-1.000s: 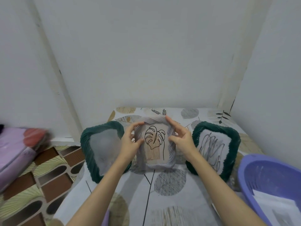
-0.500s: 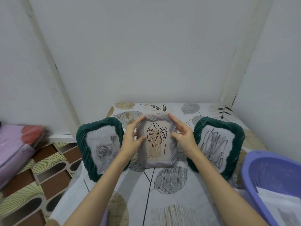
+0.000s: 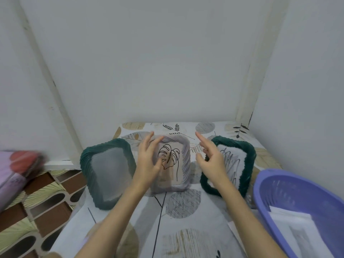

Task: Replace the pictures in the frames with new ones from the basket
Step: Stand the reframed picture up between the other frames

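Note:
Three frames stand in a row on the patterned table [image 3: 182, 220]. The middle one, a pale grey frame [image 3: 184, 164], shows a line-drawn leaf picture. My left hand [image 3: 149, 161] hovers in front of its left side with fingers spread. My right hand [image 3: 210, 157] is open just right of it, apart from the frame. A dark green frame [image 3: 108, 172] on the left shows glare on its glass. Another dark green frame [image 3: 236, 164] on the right holds a scribble drawing. A purple basket [image 3: 290, 200] at right holds paper pictures [image 3: 297, 231].
White walls close in behind and to the right of the table. On the left lie a brown patterned floor [image 3: 37, 205] and a pink and purple bundle [image 3: 16, 170]. The table's left edge runs close to the left green frame.
Both hands have let go of the grey frame and spread open beside it. The frame now stands on its own.

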Demonstrator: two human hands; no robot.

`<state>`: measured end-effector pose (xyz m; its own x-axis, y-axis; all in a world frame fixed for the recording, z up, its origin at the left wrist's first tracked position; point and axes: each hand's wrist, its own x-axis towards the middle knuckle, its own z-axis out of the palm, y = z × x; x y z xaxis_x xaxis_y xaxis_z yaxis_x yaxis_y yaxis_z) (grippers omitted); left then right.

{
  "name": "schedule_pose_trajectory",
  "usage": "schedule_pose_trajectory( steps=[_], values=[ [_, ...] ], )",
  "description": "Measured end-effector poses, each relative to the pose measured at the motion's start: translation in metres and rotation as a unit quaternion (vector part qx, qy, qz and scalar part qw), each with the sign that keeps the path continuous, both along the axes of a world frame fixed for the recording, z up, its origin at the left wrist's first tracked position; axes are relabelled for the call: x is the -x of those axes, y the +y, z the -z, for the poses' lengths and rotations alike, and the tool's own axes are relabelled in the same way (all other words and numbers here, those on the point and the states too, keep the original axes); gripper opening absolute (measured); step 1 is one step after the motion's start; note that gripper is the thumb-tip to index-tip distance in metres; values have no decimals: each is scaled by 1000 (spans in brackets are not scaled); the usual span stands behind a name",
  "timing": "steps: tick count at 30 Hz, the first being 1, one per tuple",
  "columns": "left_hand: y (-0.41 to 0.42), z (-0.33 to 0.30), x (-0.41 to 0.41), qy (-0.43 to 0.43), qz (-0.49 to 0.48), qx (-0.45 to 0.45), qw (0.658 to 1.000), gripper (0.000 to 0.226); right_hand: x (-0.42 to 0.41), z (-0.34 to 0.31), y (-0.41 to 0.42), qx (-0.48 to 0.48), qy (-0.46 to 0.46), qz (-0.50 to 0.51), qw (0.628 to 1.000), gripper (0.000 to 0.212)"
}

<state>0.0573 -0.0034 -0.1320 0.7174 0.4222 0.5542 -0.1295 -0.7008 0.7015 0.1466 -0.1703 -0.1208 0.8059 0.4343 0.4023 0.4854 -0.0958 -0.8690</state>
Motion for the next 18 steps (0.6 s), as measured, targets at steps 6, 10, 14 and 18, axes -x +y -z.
schedule_pose_trajectory(
  steps=[6,10,14,18],
  values=[
    [-84,-5,-35,56,131,33,989,52,3,-20,-61,89,-90,299,946,59],
    [-114,-6,-61,184,178,147,955,77,-25,-17,-86,254,67,289,921,81],
    [-119,-10,-66,229,185,183,938,84,-31,-12,-95,212,51,232,948,76],
    [-112,-12,-48,170,172,177,954,81,-20,-21,-108,124,19,197,972,74]
  ],
)
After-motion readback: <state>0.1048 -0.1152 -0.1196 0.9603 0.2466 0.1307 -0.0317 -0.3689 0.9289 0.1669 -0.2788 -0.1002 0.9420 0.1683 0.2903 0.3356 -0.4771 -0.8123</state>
